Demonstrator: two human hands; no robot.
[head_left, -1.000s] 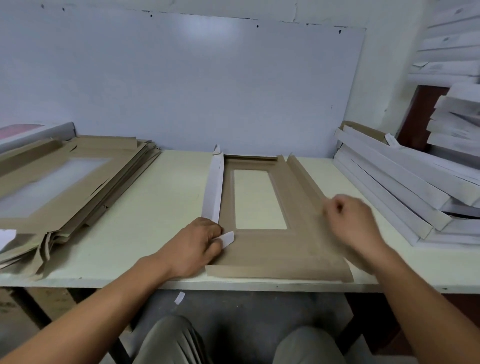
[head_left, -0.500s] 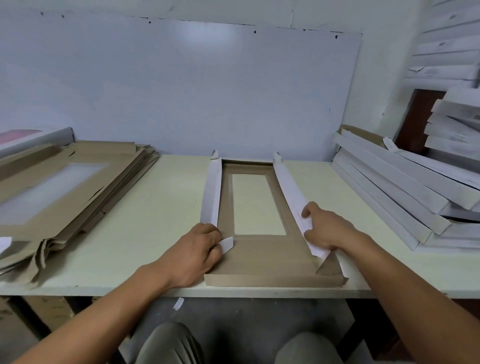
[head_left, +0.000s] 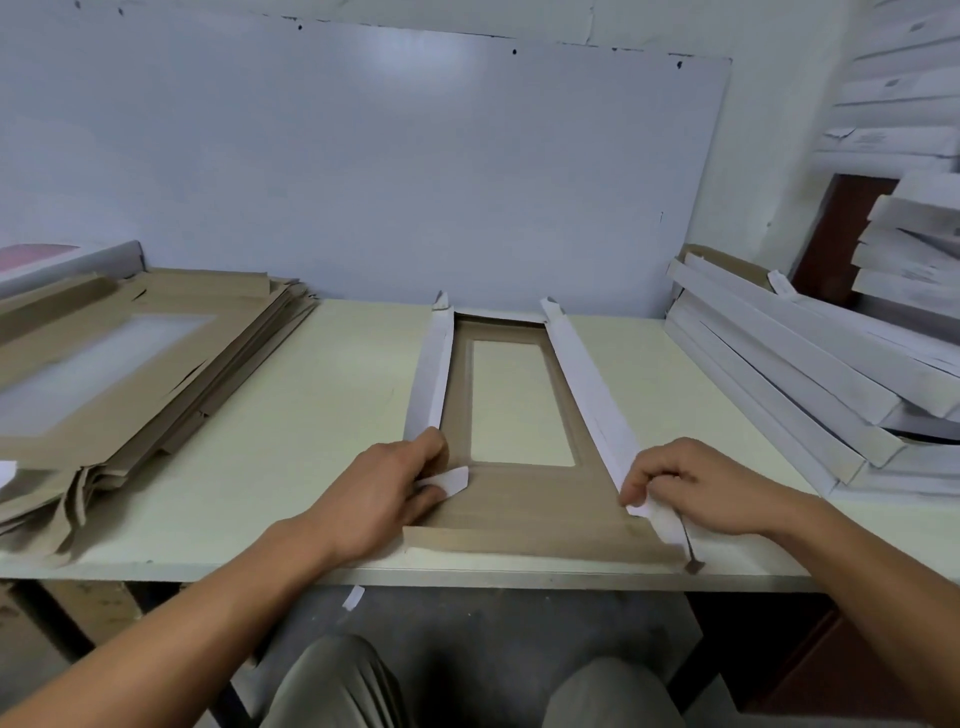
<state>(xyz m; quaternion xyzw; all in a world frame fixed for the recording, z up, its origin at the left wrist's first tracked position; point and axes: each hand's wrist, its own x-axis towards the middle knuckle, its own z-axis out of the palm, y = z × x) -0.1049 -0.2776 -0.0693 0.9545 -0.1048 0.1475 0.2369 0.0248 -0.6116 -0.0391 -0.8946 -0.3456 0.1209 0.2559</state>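
Observation:
A brown cardboard box blank (head_left: 524, 506) with a rectangular window cut-out lies flat at the table's front edge. Its two long side flaps stand folded up, white side out: the left flap (head_left: 431, 369) and the right flap (head_left: 587, 384). My left hand (head_left: 384, 493) rests at the near end of the left flap and pinches its small white corner tab (head_left: 449, 478). At the near end of the right flap, my right hand (head_left: 696, 486) has its fingers curled around the flap's lower corner tab.
A stack of flat brown blanks (head_left: 119, 364) fills the table's left side. Folded white boxes (head_left: 789, 358) are piled on the right, with more stacked behind. A white board (head_left: 363, 171) leans against the wall. The pale table (head_left: 311, 415) ends just before my knees.
The right flap went from lying open and brown to folded up, white side out. My right hand slid toward me along it to its near corner. My left hand stayed put.

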